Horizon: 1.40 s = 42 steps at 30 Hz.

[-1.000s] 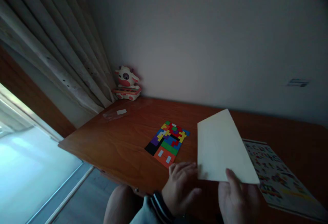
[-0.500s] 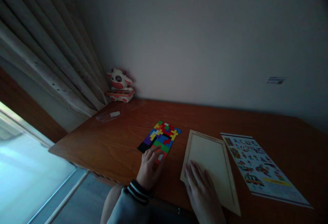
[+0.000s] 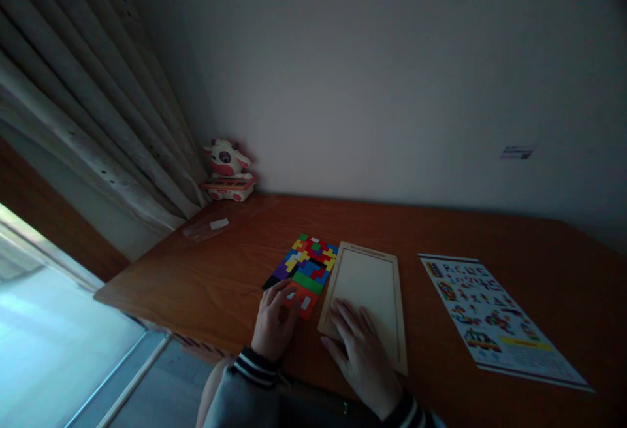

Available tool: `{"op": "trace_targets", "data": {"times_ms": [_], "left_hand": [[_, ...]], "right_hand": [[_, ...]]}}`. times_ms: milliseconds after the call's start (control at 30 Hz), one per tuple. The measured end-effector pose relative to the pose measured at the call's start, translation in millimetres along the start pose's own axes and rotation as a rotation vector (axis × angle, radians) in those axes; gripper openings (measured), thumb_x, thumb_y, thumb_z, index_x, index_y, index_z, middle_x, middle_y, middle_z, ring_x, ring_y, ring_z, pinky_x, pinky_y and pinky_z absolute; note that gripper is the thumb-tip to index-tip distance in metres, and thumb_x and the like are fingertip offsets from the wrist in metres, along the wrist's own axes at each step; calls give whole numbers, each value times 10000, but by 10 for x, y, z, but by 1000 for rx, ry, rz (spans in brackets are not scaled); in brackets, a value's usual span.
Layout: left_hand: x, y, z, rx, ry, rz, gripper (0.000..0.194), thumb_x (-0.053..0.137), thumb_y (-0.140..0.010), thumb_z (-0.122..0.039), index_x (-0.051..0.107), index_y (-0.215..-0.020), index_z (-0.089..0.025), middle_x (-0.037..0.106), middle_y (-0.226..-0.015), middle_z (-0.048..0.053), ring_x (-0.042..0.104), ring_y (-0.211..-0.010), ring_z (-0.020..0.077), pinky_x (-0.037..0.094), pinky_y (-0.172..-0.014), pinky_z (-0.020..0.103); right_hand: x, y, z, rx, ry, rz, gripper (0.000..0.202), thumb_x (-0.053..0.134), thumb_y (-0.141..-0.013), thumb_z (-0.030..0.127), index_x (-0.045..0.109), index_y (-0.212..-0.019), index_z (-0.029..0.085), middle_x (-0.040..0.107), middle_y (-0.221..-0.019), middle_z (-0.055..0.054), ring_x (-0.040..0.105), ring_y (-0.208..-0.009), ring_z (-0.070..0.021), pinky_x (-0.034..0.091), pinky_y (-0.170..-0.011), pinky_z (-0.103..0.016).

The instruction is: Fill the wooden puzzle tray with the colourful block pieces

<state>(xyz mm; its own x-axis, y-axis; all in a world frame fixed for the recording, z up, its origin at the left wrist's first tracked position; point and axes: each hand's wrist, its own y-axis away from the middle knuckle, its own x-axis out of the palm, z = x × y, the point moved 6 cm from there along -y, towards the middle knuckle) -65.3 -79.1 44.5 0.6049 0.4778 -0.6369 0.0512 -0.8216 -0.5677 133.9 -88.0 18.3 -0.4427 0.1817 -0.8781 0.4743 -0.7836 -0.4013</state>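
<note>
Colourful block-puzzle pieces lie flat on the table, fitted together in a slanted rectangle. My left hand rests over their near-left corner, fingers spread and slightly bent, touching the black and orange-red pieces. To their right is a shallow wooden tray with a pale bare bottom and a raised rim. Its left edge sits close along the pieces. My right hand lies on the tray's near part with fingers stretched out, covering some of the bottom and near rim.
A printed pattern sheet lies on the right of the brown table. A toy cow with a keyboard stands at the back left. Before it is a clear plastic bag with a white label. A curtain hangs at left.
The wooden tray has slid left under my right hand, up close to the puzzle pieces. My left hand has shifted slightly left, staying on the pieces.
</note>
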Motion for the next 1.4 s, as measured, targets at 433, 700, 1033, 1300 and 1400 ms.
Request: {"op": "trace_targets", "data": {"times_ms": [433, 700, 1033, 1300, 1400], "left_hand": [[129, 53, -259, 185, -1, 169, 174, 565, -929, -236, 660, -1074, -227, 665, -1149, 87, 612, -1070, 249, 532, -919, 437], [437, 121, -730, 367, 129, 413, 192, 589, -904, -210, 647, -1086, -228, 682, -1131, 58, 618, -1011, 212, 508, -908, 373], [742, -323, -1103, 582, -139, 656, 124, 595, -891, -224, 651, -1000, -210, 705, -944, 32, 650, -881, 194, 505, -814, 313], [813, -404, -1104, 696, -71, 504, 127, 508, -915, -134, 616, -914, -201, 685, -832, 10, 635, -762, 174, 473, -690, 283], [818, -352, -1058, 741, -8, 430, 167, 449, -966, -159, 612, -987, -194, 700, -882, 25, 633, -739, 176, 474, -656, 288]], "right_hand": [[-147, 6, -324, -39, -55, 24, 334, 566, -946, 386, 634, -1252, 270, 584, -1383, -67, 546, -1269, -275, 404, -1101, -501], [-195, 152, -570, -71, 29, 41, 394, 527, -969, 386, 566, -1350, 293, 554, -1430, -51, 532, -1297, -266, 429, -1089, -495], [-83, 94, -600, -171, 85, 24, 474, 491, -984, 387, 478, -1434, 236, 539, -1440, -102, 518, -1320, -274, 486, -1045, -475], [-372, 4, -833, -174, 27, 214, 430, 705, -830, 276, 652, -1256, 268, 589, -1395, -79, 616, -1205, -288, 555, -969, -350], [-448, -14, -1008, -77, -46, 215, 394, 690, -835, 254, 661, -1227, 269, 663, -1296, -47, 656, -1133, -258, 559, -955, -342]]}}
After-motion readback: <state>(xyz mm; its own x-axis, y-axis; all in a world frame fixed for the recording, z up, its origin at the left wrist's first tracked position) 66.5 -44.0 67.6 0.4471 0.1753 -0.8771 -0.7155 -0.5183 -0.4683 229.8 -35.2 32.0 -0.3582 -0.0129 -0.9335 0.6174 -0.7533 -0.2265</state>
